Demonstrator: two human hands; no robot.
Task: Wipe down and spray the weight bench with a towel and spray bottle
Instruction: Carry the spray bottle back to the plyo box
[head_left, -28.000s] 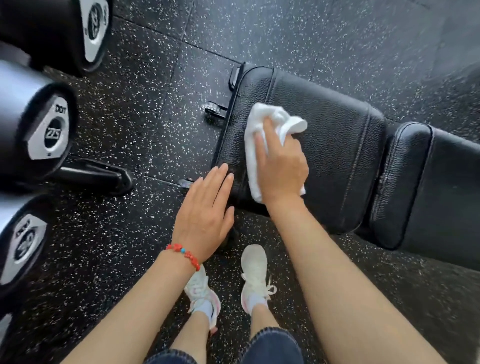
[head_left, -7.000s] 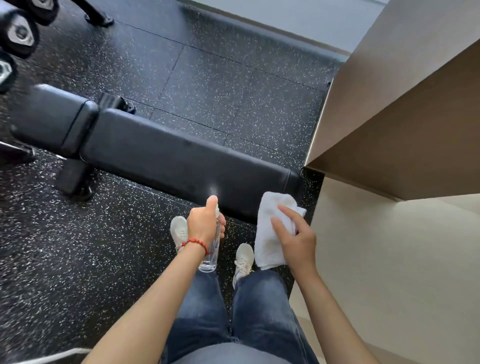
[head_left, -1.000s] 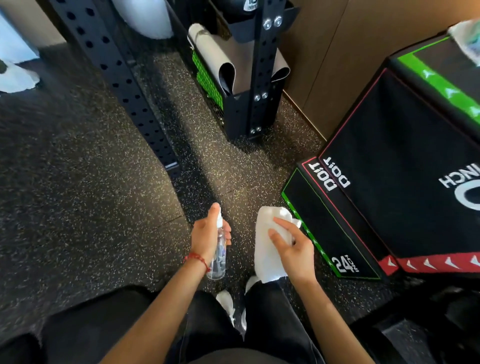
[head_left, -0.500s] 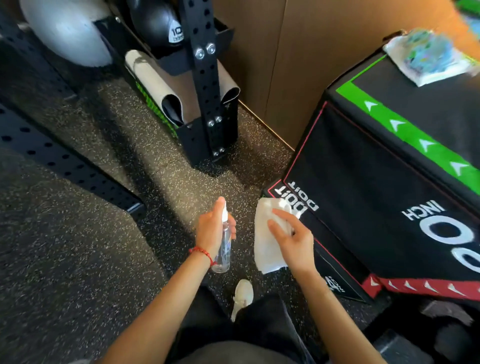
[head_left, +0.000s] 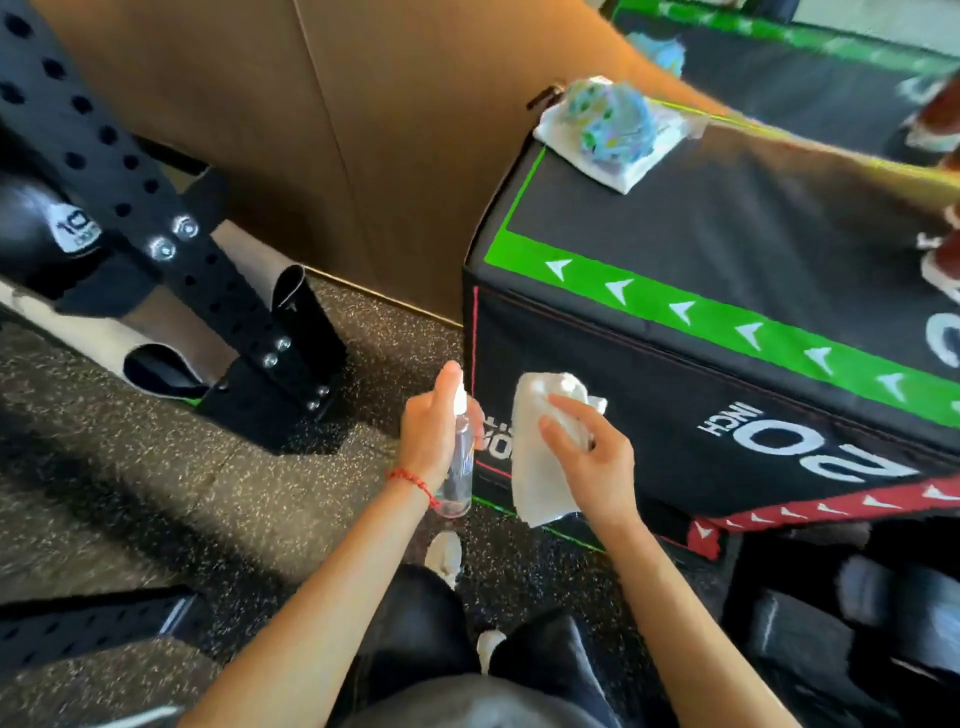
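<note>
My left hand (head_left: 430, 429) grips a small clear spray bottle (head_left: 460, 470) upright, with the forefinger over its white nozzle. A folded white towel (head_left: 535, 457) hangs from my right hand (head_left: 592, 457), whose fingers pinch it at chest height. Both hands are held in front of the near corner of a black padded plyo box (head_left: 727, 291) with green and red stripes. The weight bench is out of view.
A wrapped packet (head_left: 610, 130) lies on the box's far corner. A black perforated rack upright (head_left: 171, 249) with a rolled mat (head_left: 156, 332) and a medicine ball (head_left: 41, 228) stands at left. Behind is a tan wall panel (head_left: 337, 130). Speckled rubber floor (head_left: 156, 483) lies underfoot.
The view has swung right and closer to the plyo box; the rack has slid left. Both hands keep the same hold on bottle and towel.
</note>
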